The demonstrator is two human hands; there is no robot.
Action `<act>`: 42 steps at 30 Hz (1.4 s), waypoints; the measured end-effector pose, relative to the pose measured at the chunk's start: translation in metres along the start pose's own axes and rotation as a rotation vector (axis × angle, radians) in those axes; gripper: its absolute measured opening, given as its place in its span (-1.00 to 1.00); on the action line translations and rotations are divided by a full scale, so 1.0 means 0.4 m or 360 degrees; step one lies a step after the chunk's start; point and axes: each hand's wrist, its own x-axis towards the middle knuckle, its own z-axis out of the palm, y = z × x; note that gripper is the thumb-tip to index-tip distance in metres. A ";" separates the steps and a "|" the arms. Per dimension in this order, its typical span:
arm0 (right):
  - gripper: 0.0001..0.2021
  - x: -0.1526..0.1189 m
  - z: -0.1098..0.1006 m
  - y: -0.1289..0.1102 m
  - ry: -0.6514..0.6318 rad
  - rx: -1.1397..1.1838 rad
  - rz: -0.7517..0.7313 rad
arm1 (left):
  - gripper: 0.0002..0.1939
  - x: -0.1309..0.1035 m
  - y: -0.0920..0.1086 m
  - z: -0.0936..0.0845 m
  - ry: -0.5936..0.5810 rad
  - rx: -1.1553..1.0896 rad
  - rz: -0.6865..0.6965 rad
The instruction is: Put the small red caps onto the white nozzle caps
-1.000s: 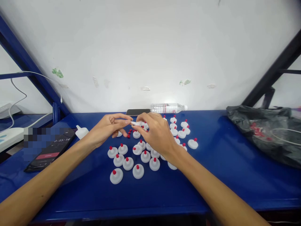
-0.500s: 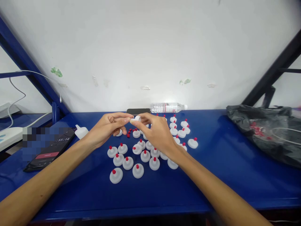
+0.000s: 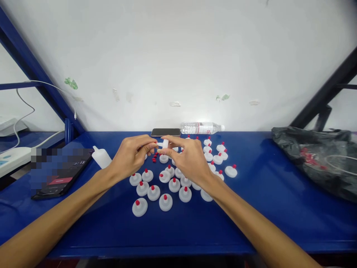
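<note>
One white nozzle cap (image 3: pixel 165 143) is hanging above the blue table (image 3: pixel 195 230), my right hand (image 3: pixel 189 156) gripping its base, my left hand (image 3: pixel 134 152) pinching its narrow end, seemingly mid-fitting and needing steady alignment.

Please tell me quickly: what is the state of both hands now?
Left hand: closed at the tip of the white cap.
Right hand: closed, holding that white cap.

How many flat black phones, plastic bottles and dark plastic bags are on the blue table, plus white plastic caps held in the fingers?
Flat black phones: 2
Clear plastic bottle: 1
White spouted plastic bottle: 1
Dark plastic bag: 1
White plastic cap held: 1
Total: 6
</note>
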 end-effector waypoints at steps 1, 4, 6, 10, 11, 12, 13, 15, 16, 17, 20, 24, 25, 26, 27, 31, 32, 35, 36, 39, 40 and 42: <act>-0.78 -0.001 0.002 -0.001 0.0003 0.0026 0.0012 | -0.59 -0.001 0.001 -0.002 0.0004 0.0024 0.0028; -0.76 -0.001 0.008 -0.003 -0.0002 0.0148 0.0095 | -0.65 -0.004 0.002 -0.010 0.0005 0.0094 0.0117; -0.76 -0.001 0.012 -0.004 -0.0027 0.0261 0.0168 | -0.70 -0.005 0.000 -0.014 0.0014 0.0129 0.0162; -0.77 -0.003 0.017 -0.004 -0.0082 0.0430 0.0256 | -0.76 -0.007 -0.004 -0.016 0.0039 0.0147 0.0208; -0.77 -0.004 0.017 -0.003 -0.0094 0.0457 0.0271 | -0.77 -0.008 -0.004 -0.016 0.0040 0.0144 0.0212; -0.77 -0.004 0.017 -0.003 -0.0103 0.0479 0.0284 | -0.78 -0.008 -0.003 -0.016 0.0039 0.0138 0.0209; -0.78 -0.004 0.016 -0.004 -0.0109 0.0500 0.0292 | -0.78 -0.008 -0.001 -0.017 0.0040 0.0130 0.0199; -0.82 -0.002 0.013 -0.007 -0.0129 0.0575 0.0294 | -0.75 -0.006 0.005 -0.020 0.0045 0.0101 0.0156; -0.83 0.000 0.010 -0.010 -0.0143 0.0632 0.0289 | -0.72 -0.005 0.010 -0.023 0.0046 0.0079 0.0122; -0.83 0.004 0.008 -0.014 -0.0160 0.0698 0.0281 | -0.70 -0.003 0.014 -0.026 0.0045 0.0052 0.0082; -0.77 0.015 0.000 -0.026 -0.0232 0.0820 0.0274 | -0.62 0.006 0.028 -0.034 0.0050 -0.0028 -0.0065; -0.68 0.021 -0.014 -0.027 -0.0124 0.0537 0.0332 | -0.49 0.016 0.019 -0.027 0.0032 -0.0041 -0.0243; -0.67 0.020 -0.017 -0.023 -0.0065 0.0415 0.0334 | -0.49 0.017 0.010 -0.022 0.0016 -0.0002 -0.0277; -0.68 0.019 -0.021 -0.018 -0.0010 0.0294 0.0324 | -0.51 0.018 -0.002 -0.015 0.0007 0.0061 -0.0309; -0.71 0.018 -0.024 -0.013 0.0035 0.0185 0.0303 | -0.55 0.018 -0.016 -0.008 0.0001 0.0149 -0.0339; -0.78 0.017 -0.032 0.004 0.0104 -0.0075 0.0222 | -0.73 0.015 -0.070 0.017 -0.0103 0.0560 -0.0392; -0.79 0.016 -0.032 0.005 0.0107 -0.0121 0.0212 | -0.75 0.013 -0.081 0.021 -0.0162 0.0639 -0.0392; -0.77 0.015 -0.028 0.003 0.0042 -0.0326 0.0138 | -0.75 0.009 -0.105 0.026 -0.0325 0.0814 -0.0403; -0.75 0.014 -0.025 0.003 -0.0011 -0.0423 0.0093 | -0.75 0.008 -0.111 0.026 -0.0358 0.0861 -0.0414; -0.74 0.008 -0.014 0.010 -0.0223 -0.0651 -0.0059 | -0.73 0.005 -0.121 0.022 -0.0408 0.0967 -0.0440; -0.74 0.006 -0.010 0.015 -0.0297 -0.0684 -0.0106 | -0.72 0.004 -0.123 0.021 -0.0418 0.0990 -0.0440; -0.71 -0.001 -0.001 0.026 -0.0443 -0.0728 -0.0190 | -0.72 0.002 -0.122 0.021 -0.0433 0.1015 -0.0417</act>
